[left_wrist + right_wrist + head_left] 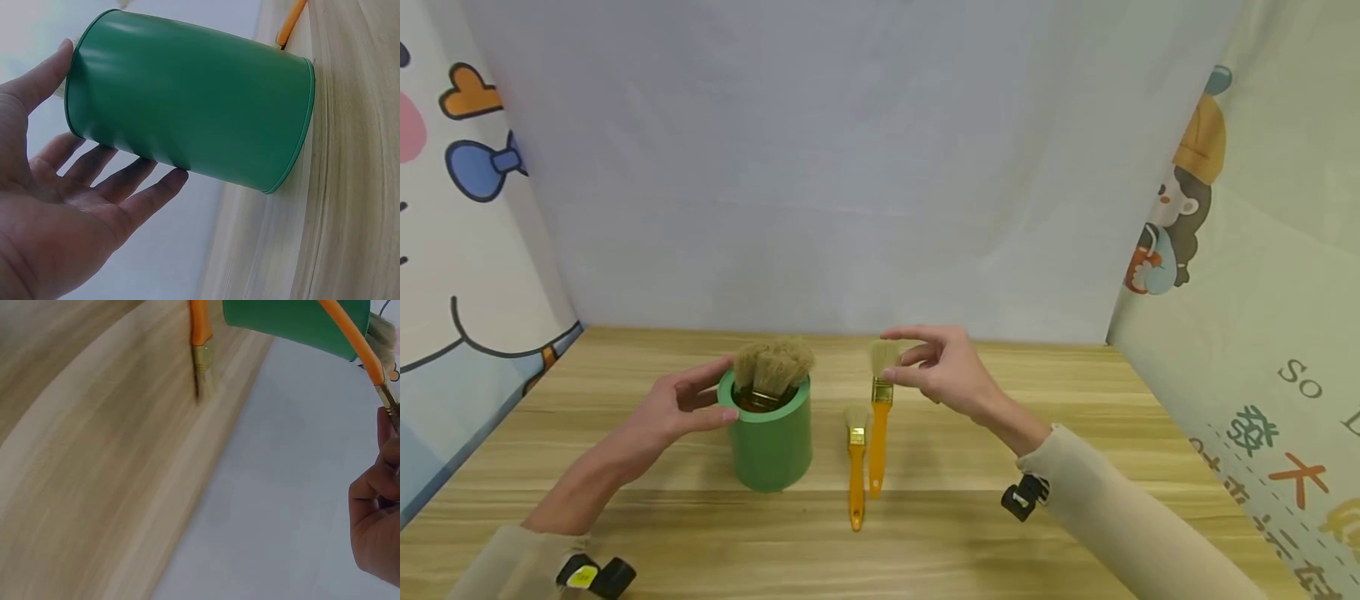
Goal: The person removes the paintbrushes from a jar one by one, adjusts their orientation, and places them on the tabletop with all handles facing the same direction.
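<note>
A green cylindrical pot (772,446) stands upright on the table, packed with several paintbrushes (773,367), bristles up. My left hand (673,404) holds the pot at its left side, thumb at the rim and fingers along the wall (187,100). To the right of the pot, my right hand (951,371) pinches a paintbrush (878,442) between thumb and fingers near its bristles and metal band. That brush hangs with its orange handle pointing down, angled across the pot in the right wrist view. Another orange-handled paintbrush (856,475) lies flat on the table between pot and held brush.
The wood-grain table (700,542) runs back to a pale grey cloth (850,167). Printed curtains with cartoon figures hang at left (490,250) and right (1247,317). Black straps circle both wrists.
</note>
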Demonstrator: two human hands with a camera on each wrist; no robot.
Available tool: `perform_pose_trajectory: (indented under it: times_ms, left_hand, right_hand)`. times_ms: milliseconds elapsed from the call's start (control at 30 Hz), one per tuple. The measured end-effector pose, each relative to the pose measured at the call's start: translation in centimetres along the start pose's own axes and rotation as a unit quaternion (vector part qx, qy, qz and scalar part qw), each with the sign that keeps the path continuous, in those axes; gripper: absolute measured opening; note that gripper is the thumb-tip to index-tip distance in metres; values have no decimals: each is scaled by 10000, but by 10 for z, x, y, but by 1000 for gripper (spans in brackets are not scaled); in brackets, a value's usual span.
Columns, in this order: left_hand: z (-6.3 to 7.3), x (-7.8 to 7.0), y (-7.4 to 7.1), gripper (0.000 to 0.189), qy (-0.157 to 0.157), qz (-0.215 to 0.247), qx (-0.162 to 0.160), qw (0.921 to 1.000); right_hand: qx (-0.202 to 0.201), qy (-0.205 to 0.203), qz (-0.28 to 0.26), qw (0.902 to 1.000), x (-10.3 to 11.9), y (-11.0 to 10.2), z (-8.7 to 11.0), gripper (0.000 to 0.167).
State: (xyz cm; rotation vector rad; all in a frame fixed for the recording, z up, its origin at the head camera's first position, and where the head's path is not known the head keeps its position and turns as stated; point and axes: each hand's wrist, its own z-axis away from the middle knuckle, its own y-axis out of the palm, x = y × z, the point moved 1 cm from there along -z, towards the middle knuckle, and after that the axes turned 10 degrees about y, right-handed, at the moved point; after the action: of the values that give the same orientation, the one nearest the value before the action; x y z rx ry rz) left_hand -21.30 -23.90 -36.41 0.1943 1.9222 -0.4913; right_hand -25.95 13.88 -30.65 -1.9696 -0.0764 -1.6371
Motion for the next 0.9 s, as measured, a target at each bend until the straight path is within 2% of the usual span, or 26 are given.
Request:
perform_pose_trajectory:
  times_ms: [333, 900]
  left_hand:
    - [0, 3, 0, 77, -106, 10, 14, 9999]
    - [0, -1, 0, 77, -161, 35, -25, 9999]
  right_hand:
    - [316, 816, -360, 9955, -36, -1, 3, 49]
    - [536, 1297, -263, 9897, -71, 2, 5, 48]
